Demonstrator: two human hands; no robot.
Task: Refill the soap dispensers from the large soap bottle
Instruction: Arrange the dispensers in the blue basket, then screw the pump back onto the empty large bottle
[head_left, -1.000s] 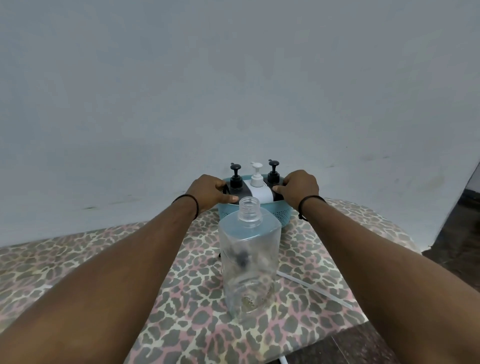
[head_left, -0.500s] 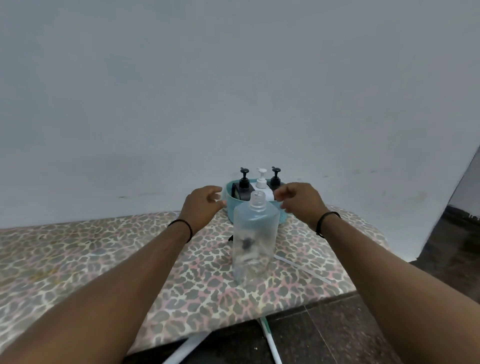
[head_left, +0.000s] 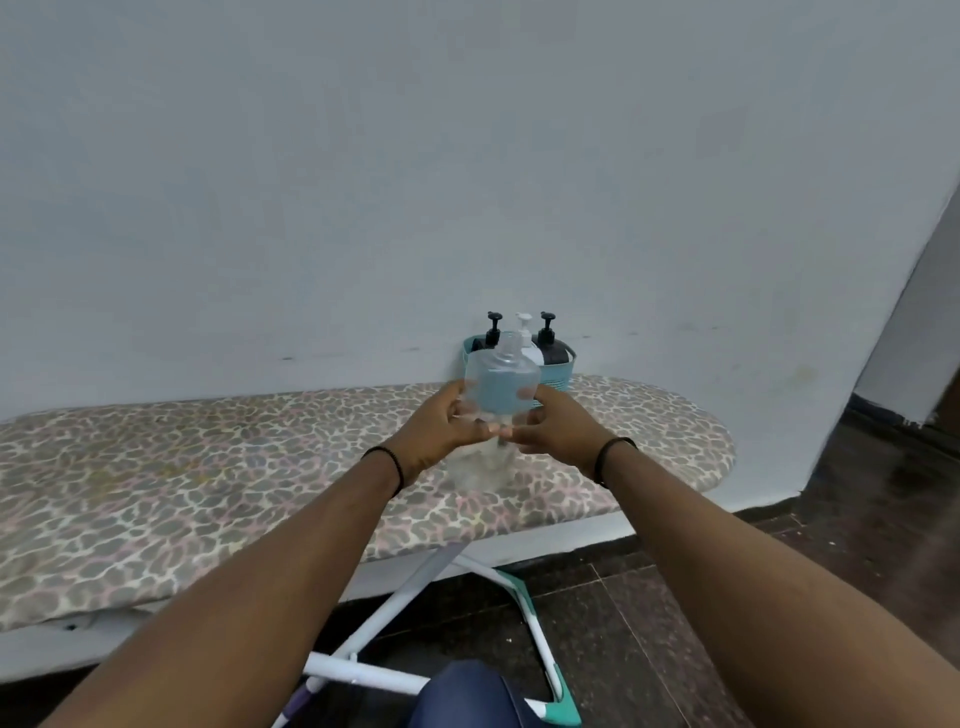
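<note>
Free room: broad stretch of leopard-print surface (head_left: 171, 467) to the left of the left hand (head_left: 441, 434), nothing standing on it; narrower strip of the same cover to the right of the right hand (head_left: 556, 434), out to the rounded end.

Obstacles: large clear bottle (head_left: 496, 395) upright between both hands, which grip its sides; teal basket (head_left: 556, 376) just beyond the hands, against the wall (head_left: 467, 156), holding three pump dispensers (head_left: 545, 338) with heads above the rim. Wall closes all passage behind the basket.

Below the forearms: white and teal frame legs (head_left: 524, 597) cross the dark floor.
</note>
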